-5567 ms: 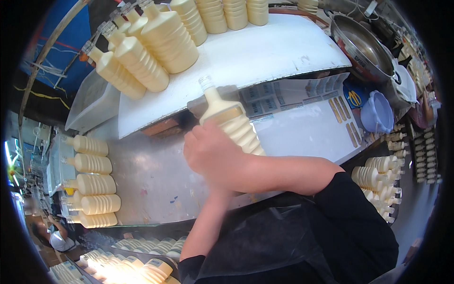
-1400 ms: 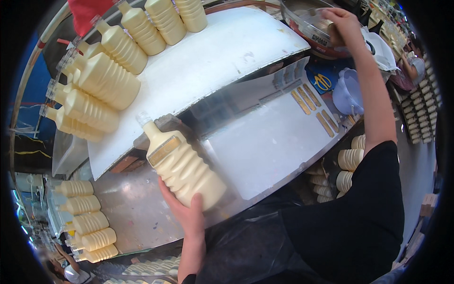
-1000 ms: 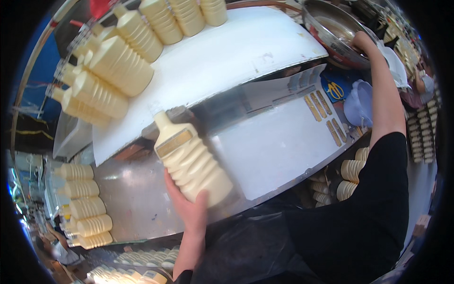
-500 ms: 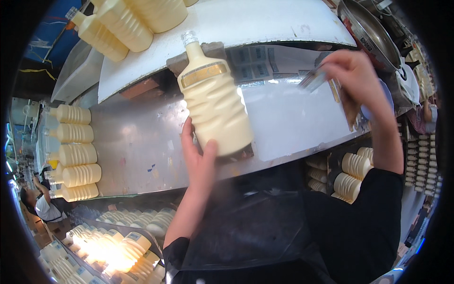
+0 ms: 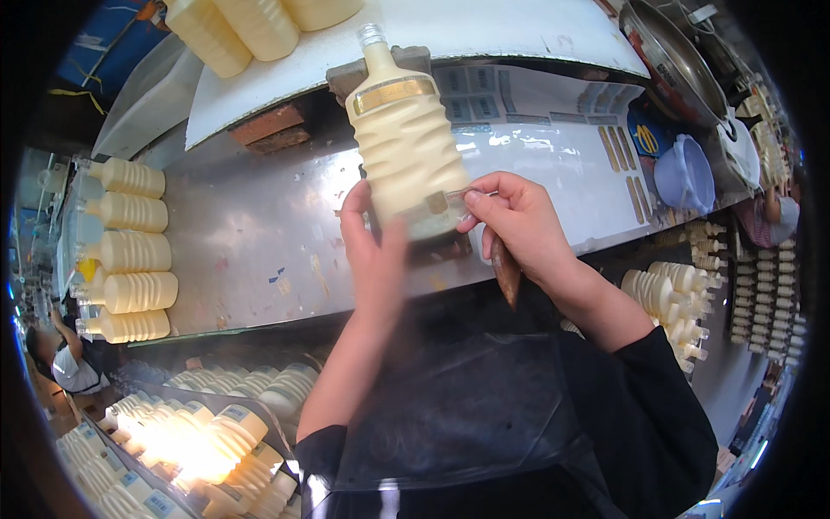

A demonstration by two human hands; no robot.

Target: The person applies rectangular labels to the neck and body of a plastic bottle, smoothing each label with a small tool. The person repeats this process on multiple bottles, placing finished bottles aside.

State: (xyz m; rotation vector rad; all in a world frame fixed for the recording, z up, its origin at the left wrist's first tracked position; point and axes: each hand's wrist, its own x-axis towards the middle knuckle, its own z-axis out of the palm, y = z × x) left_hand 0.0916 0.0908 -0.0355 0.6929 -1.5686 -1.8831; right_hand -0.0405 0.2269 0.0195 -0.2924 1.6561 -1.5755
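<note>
A cream-coloured bottle (image 5: 406, 143) with a wavy body, a clear neck and a gold band lies on the metal worktop, its neck end at a grey block (image 5: 415, 59). My left hand (image 5: 367, 251) grips its lower left side, the thumb smeared by motion. At the bottle's lower right, my right hand (image 5: 523, 216) pinches a small translucent label (image 5: 439, 202) against the surface. A brown pointed tool (image 5: 505, 275) also sticks out below that hand's fingers, tucked in the palm.
Several label strips (image 5: 621, 149) lie on a white sheet at right, beside a lavender bucket (image 5: 685, 176) and yellow-handled scissors (image 5: 646, 138). Cream bottles (image 5: 130, 251) line the left end. More bottles (image 5: 233, 441) fill crates below. Another person (image 5: 78, 359) is at far left.
My right hand has come from the label sheet at right to the bottle's lower part, bringing the label. My left hand stays at the bottle's lower left. The whole view has shifted slightly.
</note>
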